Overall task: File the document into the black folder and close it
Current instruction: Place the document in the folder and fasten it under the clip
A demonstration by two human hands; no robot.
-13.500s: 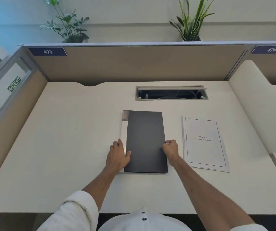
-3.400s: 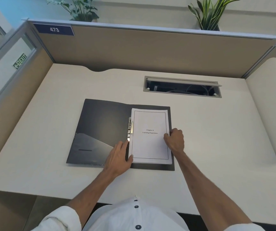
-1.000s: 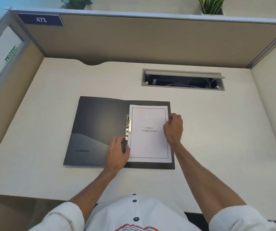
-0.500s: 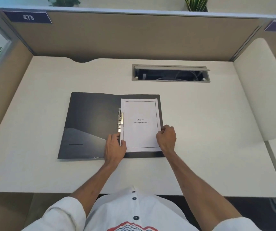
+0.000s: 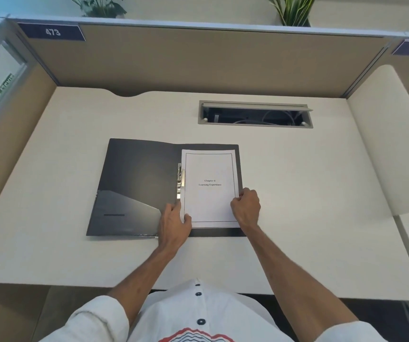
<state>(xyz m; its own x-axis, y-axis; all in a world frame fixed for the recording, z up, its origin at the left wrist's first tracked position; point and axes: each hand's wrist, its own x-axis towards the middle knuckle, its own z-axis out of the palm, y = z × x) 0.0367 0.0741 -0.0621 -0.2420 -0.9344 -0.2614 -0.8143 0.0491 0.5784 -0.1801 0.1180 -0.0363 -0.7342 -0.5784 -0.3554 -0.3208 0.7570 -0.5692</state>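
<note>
Black folder (image 5: 136,183) open, document (image 5: 209,188) inside

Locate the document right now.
Head view, centre of the desk: the document lies on the right half of the open black folder, beside the metal clip, with one hand at each lower corner.

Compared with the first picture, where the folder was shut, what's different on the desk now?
The black folder has been opened flat, its cover swung out to the left. The document moved from the desk at the right onto the folder's right half, beside the metal clip. Both the left hand and right hand now steady its lower edges. The folder remains unclosed.
</note>
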